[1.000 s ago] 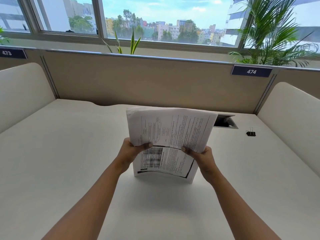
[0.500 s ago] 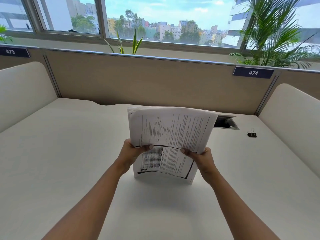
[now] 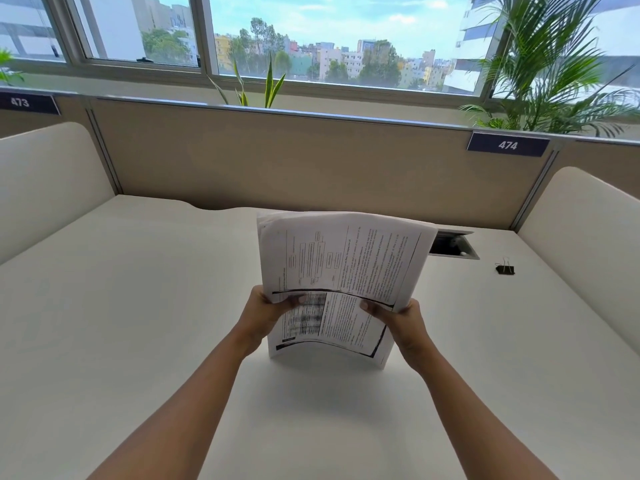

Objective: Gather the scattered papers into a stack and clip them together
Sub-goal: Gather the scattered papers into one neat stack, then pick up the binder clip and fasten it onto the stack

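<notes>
At the middle of the pale worktop (image 3: 138,323), a stack of printed papers (image 3: 339,265) stands roughly upright and tilted a little to the right, held between both hands. Its lower edge bows in a curve close to the surface, with a shadow right beneath it; whether it touches the worktop I cannot tell. The left hand (image 3: 261,317) grips the stack's left edge about halfway up, thumb laid across the front sheet and the other fingers hidden behind the paper. The right hand (image 3: 403,325) grips the right edge at about the same height in the same way, thumb on the front. The top sheets sit unevenly: an upper page overlaps a lower one along a dark printed band, and the sheet edges at the upper left corner are not flush. A black binder clip (image 3: 505,269) lies on the worktop well apart from the papers, off to the right near the cream side panel (image 3: 588,244). Between clip and stack, a cable hatch (image 3: 457,245) is set into the surface with its lid raised. Behind stands a beige partition (image 3: 277,157) bearing number plates 473 (image 3: 20,102) and 474 (image 3: 507,145), with plants (image 3: 554,74) and a window beyond.
</notes>
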### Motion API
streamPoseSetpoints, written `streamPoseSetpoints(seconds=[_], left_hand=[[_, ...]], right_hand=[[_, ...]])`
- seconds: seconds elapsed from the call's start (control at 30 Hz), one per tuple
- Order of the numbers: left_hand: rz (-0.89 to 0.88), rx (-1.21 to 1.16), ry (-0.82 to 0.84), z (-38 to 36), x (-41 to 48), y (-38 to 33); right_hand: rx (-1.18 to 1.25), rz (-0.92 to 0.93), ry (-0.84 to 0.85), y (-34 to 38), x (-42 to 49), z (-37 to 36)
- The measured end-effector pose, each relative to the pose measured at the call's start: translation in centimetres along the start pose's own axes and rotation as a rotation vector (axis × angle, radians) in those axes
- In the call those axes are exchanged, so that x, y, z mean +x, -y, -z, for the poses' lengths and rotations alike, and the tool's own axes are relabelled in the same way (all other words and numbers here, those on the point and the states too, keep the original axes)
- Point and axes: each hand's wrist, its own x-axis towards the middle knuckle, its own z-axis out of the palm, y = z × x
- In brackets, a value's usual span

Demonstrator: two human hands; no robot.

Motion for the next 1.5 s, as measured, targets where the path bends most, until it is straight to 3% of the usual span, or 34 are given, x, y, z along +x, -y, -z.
streamPoseSetpoints(seconds=[0.23,0.4,0.77,1.0,1.23,1.5], left_hand=[[0.094,0.064,-0.019,0.2,-0.5,1.4],[0.179,0.083,-0.087,1.1,-1.0,2.7],[0.392,-0.388,-0.390,-0.3,-0.9,4.5],[0.485,-0.352,-0.370,-3.1,-1.7,6.0],[0.511,-0.148,-0.339,-4.3,-1.4,6.6],[0.498,-0.042,-0.278,-4.0,-0.1,6.7]], right_hand=[[0.030,-0.021,-0.040,-0.1,0.2,0.1],[0.219,-0.103,-0.094,0.1,0.3,0.5],[0.542,-0.362,-0.434,-2.5,-0.6,-0.2],[0.686,-0.531,-0.625,-5.6,-1.2,-0.2],[0.656,-0.617,-0.693,-6.9,-2.1,0.4],[0.409,-0.580,-0.853,-7.5,-4.0,3.4]])
